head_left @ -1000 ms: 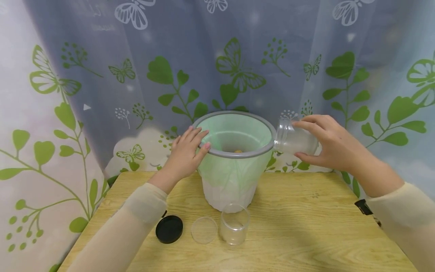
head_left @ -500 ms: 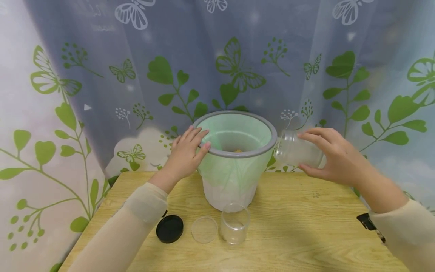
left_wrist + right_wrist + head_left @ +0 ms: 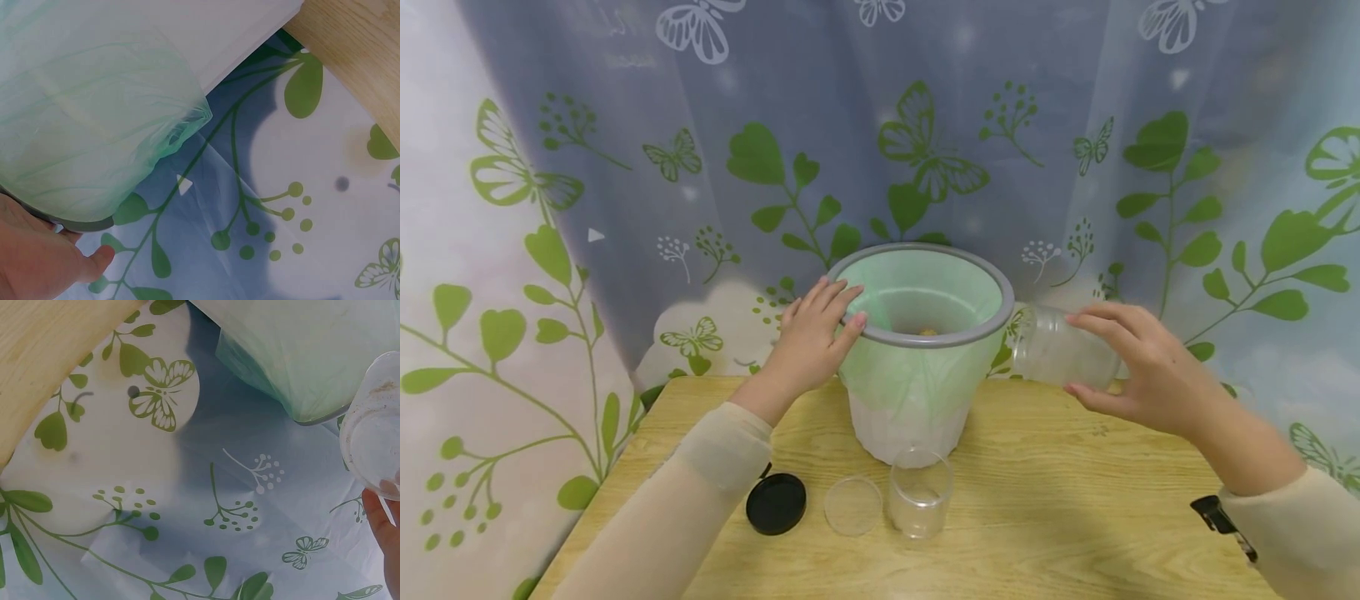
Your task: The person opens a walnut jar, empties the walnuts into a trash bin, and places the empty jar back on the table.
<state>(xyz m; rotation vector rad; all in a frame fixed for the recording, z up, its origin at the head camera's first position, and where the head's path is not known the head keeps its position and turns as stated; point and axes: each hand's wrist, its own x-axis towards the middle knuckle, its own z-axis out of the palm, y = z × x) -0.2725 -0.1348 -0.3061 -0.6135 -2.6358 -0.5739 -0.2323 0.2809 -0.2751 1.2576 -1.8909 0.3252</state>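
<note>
My left hand rests on the grey rim of a white bin, its fingers nearly straight. A pale green bag lines the bin and hangs over its outside. To the bin's right, my right hand grips a clear jar between fingers and thumb. The jar lies tilted on its side in the air, mouth toward the bin, just apart from the rim. Brownish residue marks the jar in the right wrist view. Something small and yellowish shows inside the bin.
Before the bin, a black round lid, a thin clear disc and a clear open cup stand in a row on the wooden table. A curtain with leaf and butterfly prints hangs behind.
My right hand has come down and slightly to the right with the jar, away from the bin's rim. The left hand keeps its place on the rim.
</note>
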